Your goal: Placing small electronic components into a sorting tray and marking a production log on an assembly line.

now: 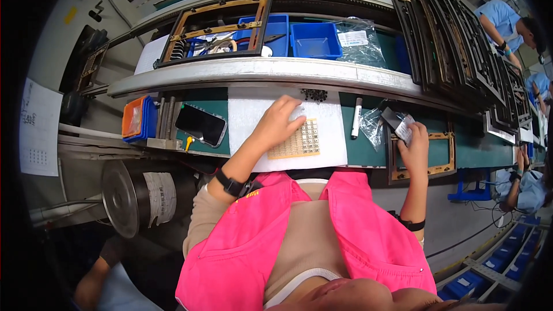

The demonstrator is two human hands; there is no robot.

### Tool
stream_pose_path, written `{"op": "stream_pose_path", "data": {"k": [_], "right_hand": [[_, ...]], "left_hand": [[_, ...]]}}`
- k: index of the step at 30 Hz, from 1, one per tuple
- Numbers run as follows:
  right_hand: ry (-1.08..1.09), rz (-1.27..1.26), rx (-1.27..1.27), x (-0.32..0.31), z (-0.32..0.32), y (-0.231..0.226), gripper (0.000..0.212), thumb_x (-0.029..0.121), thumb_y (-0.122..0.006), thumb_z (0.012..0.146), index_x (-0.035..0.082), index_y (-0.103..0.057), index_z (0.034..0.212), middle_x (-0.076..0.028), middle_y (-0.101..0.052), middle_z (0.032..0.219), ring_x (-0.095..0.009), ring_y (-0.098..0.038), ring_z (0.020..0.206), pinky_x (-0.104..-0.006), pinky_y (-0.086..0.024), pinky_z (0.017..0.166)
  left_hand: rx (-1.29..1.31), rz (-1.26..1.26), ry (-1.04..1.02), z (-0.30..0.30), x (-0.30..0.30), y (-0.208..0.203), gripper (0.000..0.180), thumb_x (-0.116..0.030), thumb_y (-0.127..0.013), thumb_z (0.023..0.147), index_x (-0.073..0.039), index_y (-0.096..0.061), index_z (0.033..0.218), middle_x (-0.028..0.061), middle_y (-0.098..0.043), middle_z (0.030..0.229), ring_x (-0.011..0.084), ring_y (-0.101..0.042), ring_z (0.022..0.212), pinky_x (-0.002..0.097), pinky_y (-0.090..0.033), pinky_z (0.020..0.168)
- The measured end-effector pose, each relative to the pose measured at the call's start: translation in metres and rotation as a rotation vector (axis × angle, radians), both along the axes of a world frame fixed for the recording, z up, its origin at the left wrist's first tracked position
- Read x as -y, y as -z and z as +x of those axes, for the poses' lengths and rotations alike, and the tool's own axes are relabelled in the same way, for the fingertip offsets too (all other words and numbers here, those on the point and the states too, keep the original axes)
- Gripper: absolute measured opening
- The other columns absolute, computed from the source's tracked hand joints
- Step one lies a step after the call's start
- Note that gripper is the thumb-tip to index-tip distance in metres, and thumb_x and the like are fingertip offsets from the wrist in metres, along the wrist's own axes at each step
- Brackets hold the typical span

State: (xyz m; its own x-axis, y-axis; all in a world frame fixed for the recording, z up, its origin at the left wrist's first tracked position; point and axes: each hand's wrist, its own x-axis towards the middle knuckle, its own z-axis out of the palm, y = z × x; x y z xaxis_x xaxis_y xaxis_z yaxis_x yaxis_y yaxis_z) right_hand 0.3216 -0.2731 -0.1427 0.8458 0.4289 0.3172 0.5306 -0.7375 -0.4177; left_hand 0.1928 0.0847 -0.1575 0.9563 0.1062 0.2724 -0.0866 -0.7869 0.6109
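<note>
My left hand (280,121) is over the left part of a tan panel (311,138) with rows of small metallic pieces. Its thumb and index finger are apart, and part of the panel is hidden under it. Just beyond the fingertips lies a loose pile of small black parts (314,95) on a white foam sheet (247,106). At the right, my right hand (416,145) is closed on a dark packet with a white label (401,126), above a framed fixture (442,152).
A white marker (356,118) and a clear plastic bag (373,126) lie between the sheet and the packet. Left are a phone (200,125) and an orange-and-blue bin (138,118). Beyond the metal rail (259,72) stand blue trays (315,40); stacked frames (455,40) rise at right, near co-workers.
</note>
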Motion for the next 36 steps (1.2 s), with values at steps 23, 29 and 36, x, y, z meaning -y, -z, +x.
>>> {"op": "stream_pose_path", "data": {"k": [23,29,36], "right_hand": [[-0.44,0.333,-0.214,-0.173,-0.03,0.021,0.004,-0.001,-0.06,0.083,-0.001,-0.061,0.087,-0.013,-0.062,0.083,-0.024,-0.064,0.069,-0.0345,-0.052,0.063],[-0.538,0.56,-0.404,-0.167,-0.06,0.016,0.007,-0.006,-0.059,0.082,-0.003,-0.062,0.088,-0.011,-0.064,0.087,-0.015,-0.064,0.072,-0.0259,-0.05,0.067],[-0.544,0.17,-0.019,-0.163,-0.044,0.027,0.008,0.001,-0.067,0.079,-0.003,-0.063,0.086,-0.011,-0.064,0.094,-0.018,-0.065,0.077,-0.0283,-0.051,0.07]], "left_hand": [[0.117,-0.519,-0.251,-0.055,-0.025,0.008,0.01,0.0,-0.066,0.082,0.002,-0.066,0.091,0.0096,-0.064,0.087,0.0175,-0.061,0.081,0.0272,-0.048,0.076],[0.182,-0.728,-0.203,-0.039,-0.012,0.003,0.009,-0.001,-0.066,0.085,0.002,-0.067,0.094,0.0043,-0.064,0.087,0.0115,-0.059,0.081,0.0233,-0.046,0.076],[0.35,-0.964,-0.312,-0.046,-0.047,-0.002,0.013,-0.002,-0.065,0.088,0.005,-0.066,0.1,0.0041,-0.064,0.088,0.0095,-0.057,0.08,0.022,-0.045,0.074]]}}
